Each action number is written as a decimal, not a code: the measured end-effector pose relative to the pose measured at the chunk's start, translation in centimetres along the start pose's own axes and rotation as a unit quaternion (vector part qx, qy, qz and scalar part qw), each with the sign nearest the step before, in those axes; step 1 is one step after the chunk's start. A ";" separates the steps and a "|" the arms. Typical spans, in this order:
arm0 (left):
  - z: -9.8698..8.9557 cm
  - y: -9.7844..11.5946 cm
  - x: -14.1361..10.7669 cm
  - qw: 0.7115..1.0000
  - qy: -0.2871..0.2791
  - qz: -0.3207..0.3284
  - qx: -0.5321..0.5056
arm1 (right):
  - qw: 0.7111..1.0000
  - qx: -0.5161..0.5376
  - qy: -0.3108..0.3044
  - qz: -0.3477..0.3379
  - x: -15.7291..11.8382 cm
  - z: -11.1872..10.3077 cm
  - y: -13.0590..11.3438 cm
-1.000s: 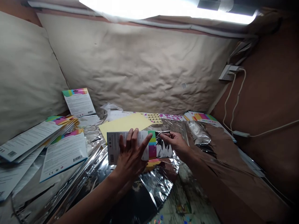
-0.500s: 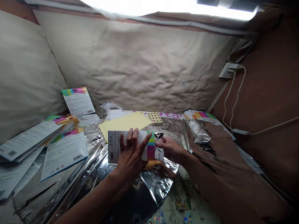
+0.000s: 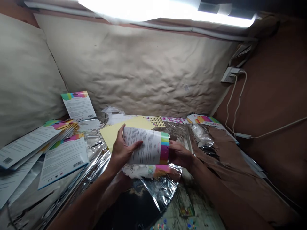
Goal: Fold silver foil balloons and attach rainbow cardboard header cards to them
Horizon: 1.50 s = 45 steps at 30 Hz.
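Both hands hold a white printed packet (image 3: 146, 147) with a rainbow-striped end, raised and slightly bowed above shiny silver film. My left hand (image 3: 123, 150) grips its left end, the thumb across the printed face and the fingers at the far edge. At the striped right end, my right hand (image 3: 179, 154) is closed on the packet, its fingertips partly hidden behind it. Below, the film (image 3: 163, 188) mirrors the packet's colours. Behind it lies a yellow sheet (image 3: 130, 125), with a small sheet of yellow and black stickers (image 3: 157, 121) beside it.
Similar packets (image 3: 64, 159) are piled at the left, and one (image 3: 79, 107) leans against the papered wall. Colourful cards (image 3: 203, 119) and a crumpled clear bag (image 3: 202, 135) lie at the right. White cables hang from a wall socket (image 3: 231, 75).
The packet has lifted off the film and tilted up. My left hand has moved from lying flat on it to gripping its left end. The view has shifted slightly.
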<state>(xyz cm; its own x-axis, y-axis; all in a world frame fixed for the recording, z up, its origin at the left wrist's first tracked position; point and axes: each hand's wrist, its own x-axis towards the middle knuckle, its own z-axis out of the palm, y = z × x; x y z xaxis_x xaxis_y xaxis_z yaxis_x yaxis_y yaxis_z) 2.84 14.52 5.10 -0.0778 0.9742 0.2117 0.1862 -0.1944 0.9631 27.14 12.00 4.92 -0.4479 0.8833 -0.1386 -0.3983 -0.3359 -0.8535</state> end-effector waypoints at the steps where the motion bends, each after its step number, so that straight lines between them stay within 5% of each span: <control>1: -0.2 0.1 0.0 1.000 0.006 0.012 0.010 | 1.000 0.003 0.001 0.005 -0.2 -0.2 -0.3; 7: -1.0 0.0 0.5 0.997 -0.048 -0.021 -0.051 | 1.000 -0.016 -0.010 0.024 -1.0 -1.0 -2.0; 15: 0.6 0.6 -1.0 0.993 -0.098 -0.007 -0.058 | 1.000 -0.008 0.018 -0.015 -1.0 0.1 0.2; 19: 0.6 0.5 -1.0 0.995 -0.038 -0.028 -0.092 | 0.996 -0.070 0.026 -0.043 -0.2 -0.2 -0.3; 22: 1.1 0.4 -1.4 0.985 0.021 -0.074 -0.157 | 0.970 -0.135 0.126 -0.161 0.6 -0.3 -0.5; 26: 3.0 0.4 -2.7 0.950 0.038 -0.183 -0.249 | 0.863 -0.162 0.321 -0.354 1.0 0.5 -0.2; 27: 3.5 0.3 -2.9 0.940 0.051 -0.180 -0.286 | 0.869 -0.142 0.312 -0.358 1.0 0.9 0.0; 29: 3.8 0.3 -3.1 0.920 0.060 -0.162 -0.351 | 0.923 -0.080 0.229 -0.299 1.0 1.4 0.3; 31: 3.3 0.6 -2.8 0.914 0.020 -0.180 -0.364 | 0.957 -0.031 0.172 -0.230 1.1 1.3 0.4; 35: 0.4 1.7 -1.1 0.888 -0.171 -0.232 -0.358 | 0.960 -0.034 0.199 -0.192 0.9 -0.3 -0.2; 37: -0.5 1.8 -0.5 0.881 -0.239 -0.221 -0.343 | 0.973 -0.067 0.159 -0.150 0.7 -0.7 -0.3; 42: 0.7 0.1 -1.7 0.909 -0.309 -0.156 -0.232 | 0.989 -0.133 -0.020 -0.065 0.3 0.4 1.0; 45: 1.5 -0.5 -2.6 0.911 -0.297 -0.161 -0.236 | 0.988 -0.154 0.002 -0.032 0.4 0.5 1.4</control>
<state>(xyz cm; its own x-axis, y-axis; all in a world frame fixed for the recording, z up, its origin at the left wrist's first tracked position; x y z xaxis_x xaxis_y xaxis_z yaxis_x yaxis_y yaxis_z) 4.42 12.30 3.83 0.5153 0.8527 -0.0862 -0.2065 0.2211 0.9531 26.00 11.69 3.91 -0.4260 0.9011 -0.0805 -0.1633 -0.1641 -0.9728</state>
